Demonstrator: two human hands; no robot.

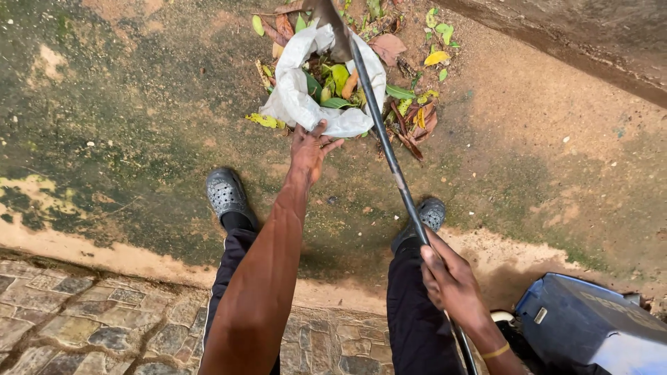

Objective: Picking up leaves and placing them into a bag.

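Observation:
My left hand (310, 148) reaches down and grips the near rim of a white plastic bag (295, 97) that lies open on the ground with green and yellow leaves inside. My right hand (448, 278) is closed around the long dark handle of a shovel (389, 156). The shovel blade (332, 24) rests at the bag's mouth, at the top of the view. Brown and yellow leaves (413, 118) lie scattered on the dirt to the right of the bag. My two feet in grey perforated clogs (226, 194) stand just behind the bag.
The ground is mossy, damp earth with sandy patches. A cobblestone strip (90, 326) runs along the bottom left. A blue plastic container (590, 323) sits at the bottom right beside my right leg. A concrete wall edge (590, 42) crosses the top right.

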